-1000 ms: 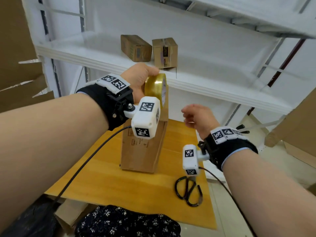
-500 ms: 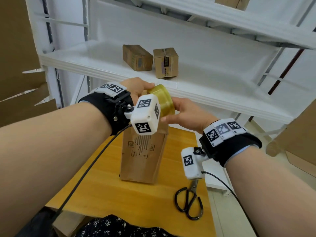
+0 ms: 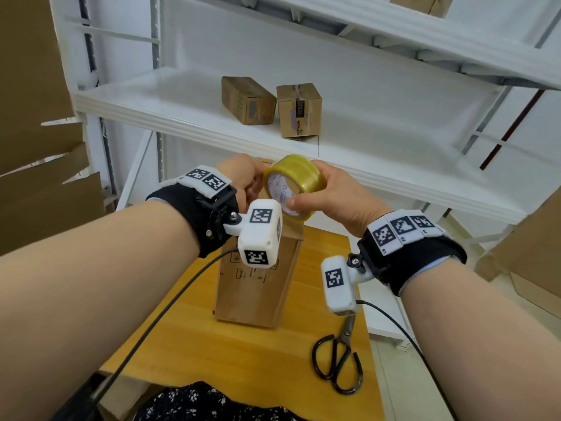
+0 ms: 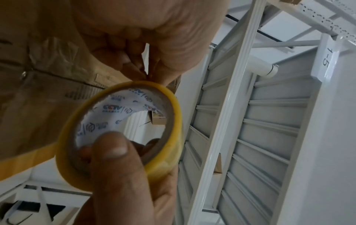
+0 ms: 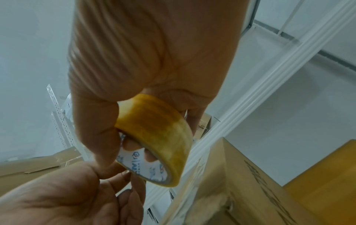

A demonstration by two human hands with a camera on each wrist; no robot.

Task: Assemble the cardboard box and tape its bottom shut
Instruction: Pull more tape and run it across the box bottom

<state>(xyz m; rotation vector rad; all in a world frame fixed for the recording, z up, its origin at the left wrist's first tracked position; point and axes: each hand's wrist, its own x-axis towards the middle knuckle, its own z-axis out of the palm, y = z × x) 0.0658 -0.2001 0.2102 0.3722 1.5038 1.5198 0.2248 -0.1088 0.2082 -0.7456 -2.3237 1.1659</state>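
Observation:
A yellowish roll of clear tape [image 3: 299, 177] is held in the air just above the brown cardboard box [image 3: 258, 287], which stands upright on the wooden table [image 3: 243, 357]. My right hand [image 3: 303, 199] grips the roll, thumb on its near rim and fingers through the core [image 5: 133, 146]. My left hand [image 3: 258, 180] pinches at the roll's outer edge [image 4: 148, 76] from the left. Whether a loose tape end is lifted cannot be made out. In the left wrist view the box [image 4: 38, 94] shows a strip of tape on its cardboard.
Black scissors [image 3: 340, 363] lie on the table's right side near its edge. A white metal shelf [image 3: 182, 110] behind carries two small cardboard boxes [image 3: 247, 100]. Flattened cardboard [image 3: 36, 147] leans at the left, and more cardboard [image 3: 528, 247] stands at the right.
My right hand came over from the right and took hold of the roll. The roll rose off the box top and turned so that its core faces me.

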